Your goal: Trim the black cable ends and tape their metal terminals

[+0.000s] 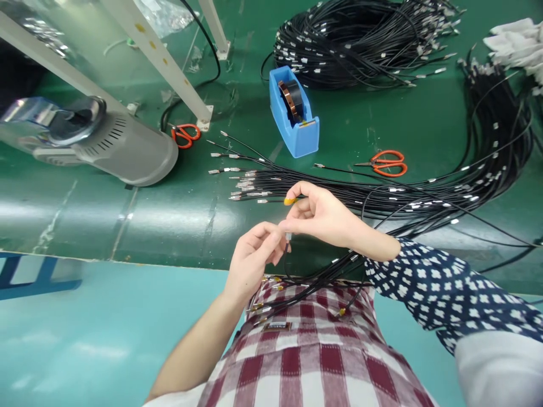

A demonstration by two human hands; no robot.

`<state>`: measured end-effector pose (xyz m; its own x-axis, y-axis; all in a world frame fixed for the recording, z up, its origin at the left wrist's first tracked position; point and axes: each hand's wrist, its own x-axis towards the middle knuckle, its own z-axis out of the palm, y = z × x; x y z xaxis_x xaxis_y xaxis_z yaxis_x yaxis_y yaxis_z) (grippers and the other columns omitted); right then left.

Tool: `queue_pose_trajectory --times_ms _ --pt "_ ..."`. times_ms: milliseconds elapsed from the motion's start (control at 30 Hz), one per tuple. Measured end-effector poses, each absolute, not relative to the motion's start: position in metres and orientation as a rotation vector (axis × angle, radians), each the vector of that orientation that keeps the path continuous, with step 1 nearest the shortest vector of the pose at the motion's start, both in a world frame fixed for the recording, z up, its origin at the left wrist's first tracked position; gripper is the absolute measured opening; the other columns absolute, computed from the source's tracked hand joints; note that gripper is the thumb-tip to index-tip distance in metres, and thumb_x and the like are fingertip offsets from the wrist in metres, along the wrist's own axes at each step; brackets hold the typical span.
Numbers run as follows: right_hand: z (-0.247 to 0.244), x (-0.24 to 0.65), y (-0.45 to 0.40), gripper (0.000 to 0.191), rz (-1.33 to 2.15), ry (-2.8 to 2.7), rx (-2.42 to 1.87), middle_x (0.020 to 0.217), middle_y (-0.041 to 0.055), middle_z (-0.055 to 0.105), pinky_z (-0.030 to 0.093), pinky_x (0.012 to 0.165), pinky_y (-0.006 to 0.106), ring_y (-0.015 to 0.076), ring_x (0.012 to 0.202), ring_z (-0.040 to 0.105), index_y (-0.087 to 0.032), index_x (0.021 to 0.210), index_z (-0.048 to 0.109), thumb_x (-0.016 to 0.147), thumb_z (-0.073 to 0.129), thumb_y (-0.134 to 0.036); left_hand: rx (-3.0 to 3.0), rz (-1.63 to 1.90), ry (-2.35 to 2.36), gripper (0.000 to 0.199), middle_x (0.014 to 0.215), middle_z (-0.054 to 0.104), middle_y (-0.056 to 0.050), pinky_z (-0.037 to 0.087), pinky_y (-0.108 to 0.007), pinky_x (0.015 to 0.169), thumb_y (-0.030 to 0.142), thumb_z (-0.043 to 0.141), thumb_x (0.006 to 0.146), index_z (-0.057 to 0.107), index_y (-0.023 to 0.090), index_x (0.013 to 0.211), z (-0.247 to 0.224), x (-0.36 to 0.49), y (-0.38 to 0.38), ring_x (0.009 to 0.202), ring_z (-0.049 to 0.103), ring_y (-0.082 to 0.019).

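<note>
My left hand (257, 254) is closed in a pinch at the end of a black cable (287, 257). A pale connector (288, 236) shows just beside its fingertips. My right hand (320, 213) meets it from the right, its thumb tip touching the pinched end. A small piece of yellow tape (289, 201) clings to the curled right index fingertip. Below both hands, several cables with yellow-wrapped ends (341, 311) lie over the checked apron (314, 362). Just beyond the right hand stretches a long bundle of black cables (348, 192) with pale connectors.
A blue tape dispenser (305, 138) stands past the bundle. Orange-handled scissors (389, 163) lie to its right, another orange-handled pair (185, 135) to its left. A grey cylindrical tool (127, 147) lies at left by white posts (169, 62). Coiled cables (339, 45) sit at the back.
</note>
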<state>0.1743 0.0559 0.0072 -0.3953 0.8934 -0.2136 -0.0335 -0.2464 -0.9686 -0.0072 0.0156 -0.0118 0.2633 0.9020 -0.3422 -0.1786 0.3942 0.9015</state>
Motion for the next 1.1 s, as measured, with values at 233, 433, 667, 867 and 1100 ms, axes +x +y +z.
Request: queue_pose_trajectory --times_ms 233,433,667,867,1100 --pt "0.0023 0.1723 0.0557 0.047 1.816 -1.233 -0.972 0.066 -0.006 0.066 0.052 0.056 0.025 0.013 0.054 0.066 -0.022 0.098 0.042 0.072 0.081 -0.029 0.464 0.646 0.8 0.025 0.072 0.063 -0.005 0.045 -0.025 0.065 0.033 0.084 0.074 0.072 0.011 0.076 -0.0133 -0.0053 0.0208 0.068 0.055 -0.013" --pt "0.0007 0.1738 0.0549 0.048 1.863 -1.197 -0.898 0.067 -0.0065 0.067 0.052 0.058 0.024 0.0111 0.054 0.065 -0.022 0.098 0.043 0.072 0.082 -0.027 0.206 0.624 0.639 0.016 0.067 0.052 -0.002 0.047 -0.026 0.067 0.022 0.081 0.075 0.07 0.01 0.075 -0.015 0.0003 0.0152 0.065 0.048 -0.011" --pt "-0.0001 0.1745 0.0553 0.048 1.867 -1.188 -0.91 0.066 -0.0071 0.067 0.053 0.059 0.026 0.0115 0.055 0.065 -0.022 0.098 0.042 0.072 0.082 -0.029 0.214 0.633 0.636 0.013 0.068 0.051 -0.002 0.044 -0.025 0.063 0.016 0.079 0.074 0.071 0.009 0.08 -0.0148 -0.0001 0.0138 0.066 0.046 -0.011" --pt "0.001 0.1743 0.0551 0.048 1.84 -1.203 -0.95 0.067 -0.0059 0.067 0.052 0.058 0.026 0.0119 0.055 0.065 -0.022 0.097 0.042 0.072 0.082 -0.03 0.252 0.669 0.664 0.015 0.066 0.054 -0.002 0.046 -0.025 0.065 0.022 0.078 0.079 0.071 0.009 0.079 -0.015 0.0001 0.0149 0.064 0.049 -0.01" --pt "-0.0002 0.1739 0.0538 0.045 1.712 -1.281 -1.071 0.068 -0.0054 0.065 0.05 0.058 0.026 0.0124 0.057 0.065 -0.022 0.096 0.044 0.072 0.081 -0.03 0.635 0.743 0.976 0.021 0.077 0.071 -0.007 0.047 -0.027 0.064 0.029 0.085 0.071 0.077 0.013 0.081 -0.0138 -0.0038 0.0139 0.063 0.058 -0.013"
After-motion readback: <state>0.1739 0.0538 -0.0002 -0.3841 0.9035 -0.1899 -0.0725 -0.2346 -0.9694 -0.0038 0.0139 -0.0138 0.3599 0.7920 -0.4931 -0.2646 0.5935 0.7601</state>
